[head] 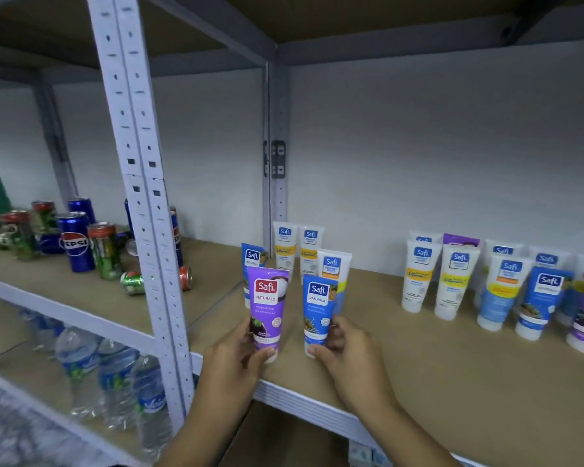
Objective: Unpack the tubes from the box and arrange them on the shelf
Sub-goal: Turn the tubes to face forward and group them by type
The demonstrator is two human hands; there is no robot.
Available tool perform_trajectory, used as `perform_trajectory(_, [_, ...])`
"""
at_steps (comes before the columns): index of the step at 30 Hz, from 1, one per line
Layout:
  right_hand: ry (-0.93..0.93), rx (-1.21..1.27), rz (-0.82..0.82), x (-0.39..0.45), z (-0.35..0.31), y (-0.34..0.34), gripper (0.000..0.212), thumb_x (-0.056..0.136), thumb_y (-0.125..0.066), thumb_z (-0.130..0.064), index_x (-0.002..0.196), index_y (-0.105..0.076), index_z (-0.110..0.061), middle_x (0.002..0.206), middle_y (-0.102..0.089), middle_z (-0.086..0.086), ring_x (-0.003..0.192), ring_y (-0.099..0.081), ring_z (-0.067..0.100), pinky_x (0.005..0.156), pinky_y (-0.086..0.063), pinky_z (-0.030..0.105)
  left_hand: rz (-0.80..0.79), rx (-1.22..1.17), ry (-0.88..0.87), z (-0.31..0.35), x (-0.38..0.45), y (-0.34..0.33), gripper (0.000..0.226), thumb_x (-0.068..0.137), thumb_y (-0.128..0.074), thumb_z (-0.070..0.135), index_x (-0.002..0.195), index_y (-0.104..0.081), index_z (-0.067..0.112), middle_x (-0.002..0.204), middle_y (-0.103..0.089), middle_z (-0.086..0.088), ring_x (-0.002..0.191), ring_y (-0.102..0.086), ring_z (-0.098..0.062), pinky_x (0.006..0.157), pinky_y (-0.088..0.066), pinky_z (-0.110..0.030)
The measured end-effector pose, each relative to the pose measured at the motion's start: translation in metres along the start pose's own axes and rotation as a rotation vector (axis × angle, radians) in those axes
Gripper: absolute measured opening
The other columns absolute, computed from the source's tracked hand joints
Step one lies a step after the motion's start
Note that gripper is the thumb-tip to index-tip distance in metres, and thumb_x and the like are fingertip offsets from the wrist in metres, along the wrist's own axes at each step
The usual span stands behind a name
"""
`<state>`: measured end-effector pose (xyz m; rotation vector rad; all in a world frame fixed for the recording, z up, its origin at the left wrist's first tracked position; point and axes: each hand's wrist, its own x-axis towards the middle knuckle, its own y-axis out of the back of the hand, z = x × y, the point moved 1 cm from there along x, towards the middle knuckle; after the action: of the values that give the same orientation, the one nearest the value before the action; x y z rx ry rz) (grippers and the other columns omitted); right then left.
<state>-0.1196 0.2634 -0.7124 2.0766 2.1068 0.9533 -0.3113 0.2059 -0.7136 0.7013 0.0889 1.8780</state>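
Note:
My left hand (234, 355) pinches the lower end of a purple Safi tube (267, 305), held upright near the shelf's front edge. A blue Safi tube (318, 308) stands upright just to its right, its base gripped by my right hand (343, 348). Behind them stand a blue tube (253, 261), two white tubes with yellow bands (295, 247) and a white-and-blue tube (332, 267). The brown shelf board (418, 358) carries all of them. The box is out of view.
Several more Safi tubes (506, 288) stand in rows at the right of the shelf. A grey perforated upright post (142, 183) divides the bays. Pepsi and other cans (78, 244) fill the left bay; water bottles (115, 372) stand on the lower shelf.

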Motion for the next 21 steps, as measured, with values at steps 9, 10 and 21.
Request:
perform_trajectory(9, [0.033, -0.047, -0.002, 0.048, -0.003, -0.057, 0.035, 0.079, -0.079, -0.018, 0.109, -0.063, -0.022, 0.103, -0.072, -0.009, 0.091, -0.068, 0.005, 0.083, -0.058, 0.034, 0.019, 0.073, -0.057, -0.021, 0.015, 0.014, 0.053, 0.086, -0.074, 0.015, 0.115, -0.05, 0.052, 0.099, -0.067, 0.038, 0.095, -0.067, 0.01, 0.078, -0.053, -0.01])
perform_trajectory(10, [0.033, -0.049, -0.003, 0.053, -0.004, -0.06, 0.037, 0.079, -0.079, -0.018, 0.112, -0.063, -0.022, 0.104, -0.073, -0.008, 0.092, -0.069, 0.006, 0.084, -0.058, 0.034, 0.02, 0.061, -0.064, -0.022, 0.015, 0.014, 0.054, 0.086, -0.074, 0.017, 0.122, -0.05, 0.05, 0.103, -0.068, 0.033, 0.096, -0.067, 0.009, 0.08, -0.054, -0.012])
perform_trajectory(21, [0.056, -0.064, -0.025, 0.075, -0.005, -0.076, 0.043, 0.084, -0.075, -0.021, 0.123, -0.058, -0.019, 0.114, -0.071, -0.003, 0.102, -0.067, 0.008, 0.087, -0.056, 0.028, -0.01, 0.069, -0.107, -0.029, 0.029, 0.014, 0.066, 0.083, -0.075, 0.024, 0.122, -0.034, 0.058, 0.098, -0.057, 0.052, 0.096, -0.065, 0.014, 0.081, -0.053, -0.01])
